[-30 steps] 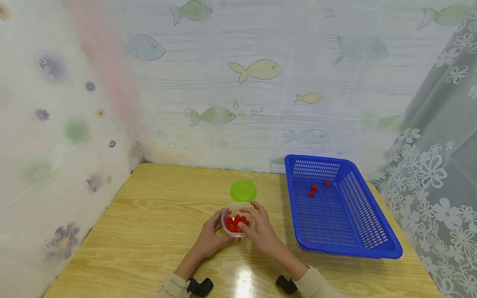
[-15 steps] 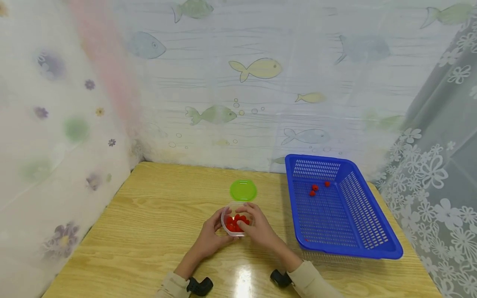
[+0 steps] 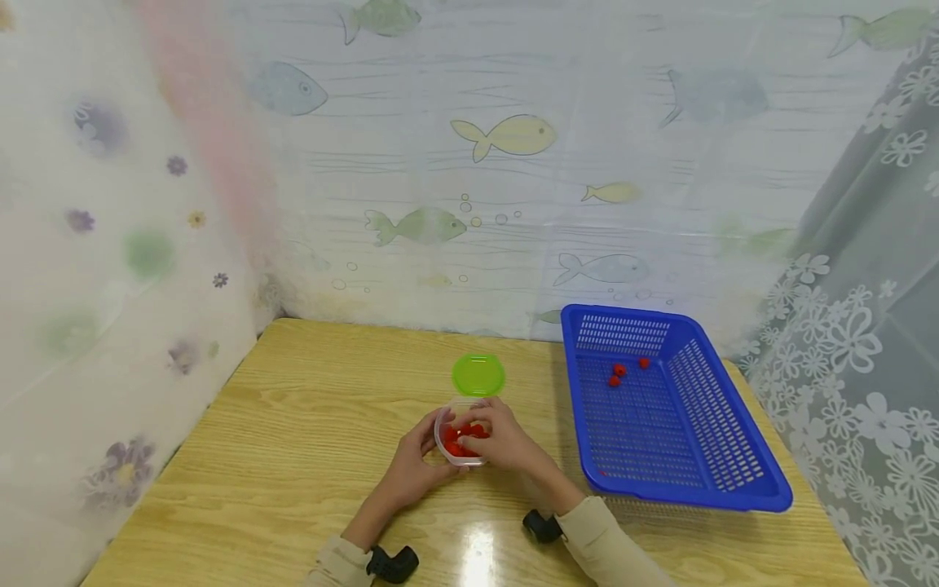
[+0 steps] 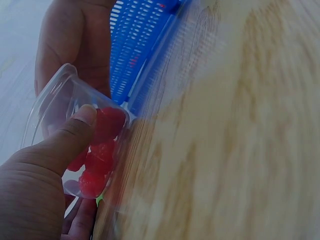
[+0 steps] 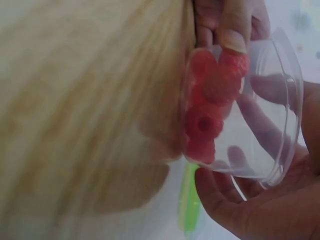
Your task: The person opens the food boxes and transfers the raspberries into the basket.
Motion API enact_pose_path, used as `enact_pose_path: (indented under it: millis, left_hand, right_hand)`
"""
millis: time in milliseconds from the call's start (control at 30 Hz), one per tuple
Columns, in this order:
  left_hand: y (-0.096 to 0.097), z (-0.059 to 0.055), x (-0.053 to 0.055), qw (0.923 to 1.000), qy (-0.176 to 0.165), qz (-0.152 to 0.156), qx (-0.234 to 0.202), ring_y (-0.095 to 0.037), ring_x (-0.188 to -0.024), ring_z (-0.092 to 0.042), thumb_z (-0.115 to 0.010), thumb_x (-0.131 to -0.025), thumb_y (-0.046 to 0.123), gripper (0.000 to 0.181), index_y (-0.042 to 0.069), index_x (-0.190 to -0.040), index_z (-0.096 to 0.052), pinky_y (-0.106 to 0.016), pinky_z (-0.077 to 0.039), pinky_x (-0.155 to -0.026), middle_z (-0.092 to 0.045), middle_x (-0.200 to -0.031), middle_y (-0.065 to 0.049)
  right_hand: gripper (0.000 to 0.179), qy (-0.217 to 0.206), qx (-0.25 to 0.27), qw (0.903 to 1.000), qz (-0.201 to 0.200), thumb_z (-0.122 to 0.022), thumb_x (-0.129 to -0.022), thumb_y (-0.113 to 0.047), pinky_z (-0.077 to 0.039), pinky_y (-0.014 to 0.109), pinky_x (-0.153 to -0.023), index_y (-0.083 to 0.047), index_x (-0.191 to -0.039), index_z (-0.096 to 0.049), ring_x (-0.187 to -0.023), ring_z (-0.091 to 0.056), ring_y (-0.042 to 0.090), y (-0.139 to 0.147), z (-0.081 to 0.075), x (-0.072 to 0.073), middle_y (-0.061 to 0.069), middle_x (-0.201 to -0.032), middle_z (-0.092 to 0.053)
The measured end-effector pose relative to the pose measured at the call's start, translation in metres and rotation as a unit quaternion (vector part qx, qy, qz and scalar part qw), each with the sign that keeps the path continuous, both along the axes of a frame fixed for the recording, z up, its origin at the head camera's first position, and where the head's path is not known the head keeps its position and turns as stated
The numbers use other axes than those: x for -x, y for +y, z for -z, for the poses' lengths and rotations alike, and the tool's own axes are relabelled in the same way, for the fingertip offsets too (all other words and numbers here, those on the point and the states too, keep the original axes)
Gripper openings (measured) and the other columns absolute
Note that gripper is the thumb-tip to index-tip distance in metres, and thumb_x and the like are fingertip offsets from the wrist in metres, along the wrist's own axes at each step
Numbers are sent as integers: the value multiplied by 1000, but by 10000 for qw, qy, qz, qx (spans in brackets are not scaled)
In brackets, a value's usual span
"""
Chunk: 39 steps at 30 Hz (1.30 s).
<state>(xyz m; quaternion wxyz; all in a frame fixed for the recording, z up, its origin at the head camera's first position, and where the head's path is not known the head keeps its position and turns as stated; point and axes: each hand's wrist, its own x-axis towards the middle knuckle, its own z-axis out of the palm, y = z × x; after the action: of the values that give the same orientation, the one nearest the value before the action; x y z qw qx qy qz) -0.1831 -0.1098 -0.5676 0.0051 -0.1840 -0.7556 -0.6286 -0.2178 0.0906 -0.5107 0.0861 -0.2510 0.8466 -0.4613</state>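
My left hand (image 3: 412, 465) holds a small clear plastic container (image 4: 45, 107) from its left side, its thumb laid along the near wall. Several red raspberries (image 5: 204, 121) lie on the container's bottom. My right hand (image 3: 508, 440) reaches over the right side, with thumb and forefinger inside the container beside the raspberries. Through the clear wall in the right wrist view those two fingertips stand apart, close to the top berry. Part of the fruit is hidden behind the right hand in the head view. Behind the container, a green lid (image 3: 478, 375) lies flat on the table.
A blue plastic basket (image 3: 682, 492) with slotted walls stands on the right of the wooden table (image 3: 293, 424). Several red berries (image 3: 619, 370) sit towards its back. Patterned curtains (image 3: 411, 277) hang at the back and sides.
My right hand has moved left and deeper into the container, its thumb and forefinger now among the raspberries. The left hand, container, lid and basket stay nearly in place.
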Motion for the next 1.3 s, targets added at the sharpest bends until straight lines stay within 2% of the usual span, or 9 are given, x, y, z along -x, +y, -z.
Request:
enact_pose_path:
  millis: [133, 267, 633, 767, 900, 1133, 1300]
  left_hand:
    - [0, 1, 0, 10000, 36, 38, -28, -35, -138, -51, -87, -81, 11, 87, 5, -154, -40, -24, -46, -109, -50, -150, -19]
    - [-1, 1, 0, 10000, 17, 10, -37, -36, -137, -51, -87, -81, 10, 87, 4, -154, -40, -23, -46, -109, -51, -150, -20]
    - [-2, 0, -2, 10000, -48, -21, -59, -35, -137, -52, -88, -79, 8, 89, 6, -154, -39, -40, -45, -113, -51, -149, -21]
    - [-2, 1, -2, 9999, 94, 0, -73, -38, -136, -52, -87, -80, 8, 88, 3, -153, -40, -42, -45, -112, -52, -148, -23]
    - [-2, 3, -1, 9999, 142, -23, -35, -38, -136, -51, -87, -80, 7, 88, 3, -153, -40, -38, -46, -111, -53, -147, -23]
    - [-1, 0, -1, 10000, -66, -8, -41, -34, -138, -51, -89, -78, 8, 90, 7, -154, -40, -26, -46, -111, -52, -148, -19]
    - [-1, -1, 1, 10000, -49, 11, -51, -33, -137, -52, -88, -78, 7, 90, 6, -154, -40, -26, -46, -110, -53, -148, -18]
  right_hand:
    - [6, -16, -303, 9993, -238, -77, -90, -13, -45, 57, -103, -9, -94, -78, -128, -45, 35, 1, -5, 2, 16, -126, -54]
    - [7, 140, -546, 9971, -510, -80, -88, -17, -46, 49, -97, -11, -84, -78, -125, -44, 32, 1, -8, 5, 15, -121, -56]
    - [7, 207, -721, 9943, -756, -83, -85, -19, -47, 42, -92, -13, -82, -81, -127, -43, 30, -1, -6, 9, 17, -122, -58]
    - [7, 152, -698, 9947, -740, -84, -85, -18, -48, 42, -92, -13, -82, -81, -127, -43, 30, 0, -4, 10, 18, -127, -55]
    - [7, -11, -606, 9961, -633, -82, -87, -19, -48, 48, -98, -15, -83, -79, -129, -43, 32, 2, -4, 8, 18, -134, -50]
    - [7, -197, -405, 9979, -464, -81, -88, -19, -47, 51, -102, -13, -88, -77, -129, -42, 34, 2, -4, 6, 17, -137, -46]
    - [8, -153, -260, 9989, -372, -77, -91, -17, -45, 55, -105, -9, -91, -76, -131, -43, 35, 2, -3, 5, 18, -136, -48]
